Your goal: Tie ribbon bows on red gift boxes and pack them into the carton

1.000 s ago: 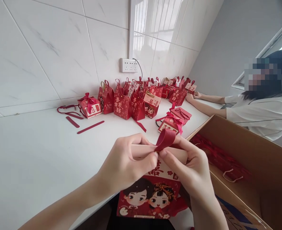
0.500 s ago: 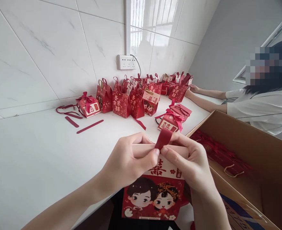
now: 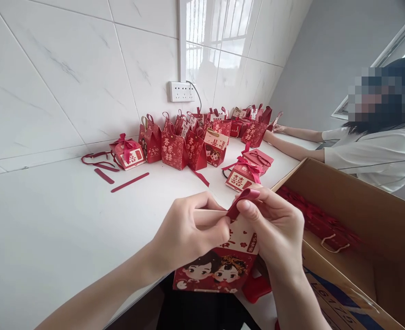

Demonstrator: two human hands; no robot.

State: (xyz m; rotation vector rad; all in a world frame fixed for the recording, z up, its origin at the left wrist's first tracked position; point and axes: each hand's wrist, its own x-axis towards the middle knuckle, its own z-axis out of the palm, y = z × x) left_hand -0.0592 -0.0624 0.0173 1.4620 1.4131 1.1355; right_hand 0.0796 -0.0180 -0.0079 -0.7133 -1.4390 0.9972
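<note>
A red and cream gift box (image 3: 219, 270) with two cartoon faces on its front hangs between my hands over my lap. My left hand (image 3: 195, 224) pinches its folded top edge, thumb in front and fingers behind. My right hand (image 3: 278, 229) is closed on a dark red ribbon loop (image 3: 245, 199) at the top of the box, with the thumb pressed against it. The loop leans to the right. My fingers hide part of the printed top panel.
Several red gift boxes (image 3: 173, 151) stand along the wall. Bow-tied boxes (image 3: 242, 176) and loose ribbon strips (image 3: 130, 182) lie on the white table (image 3: 68, 238). An open cardboard box (image 3: 347, 206) holding red packages is at right. Beyond it, a co-worker's arms (image 3: 295, 144) reach toward the boxes.
My right hand has shifted its grip from the base of the ribbon loop up onto the loop, bending it rightward. The gift box has tilted, its lower end rising slightly.
</note>
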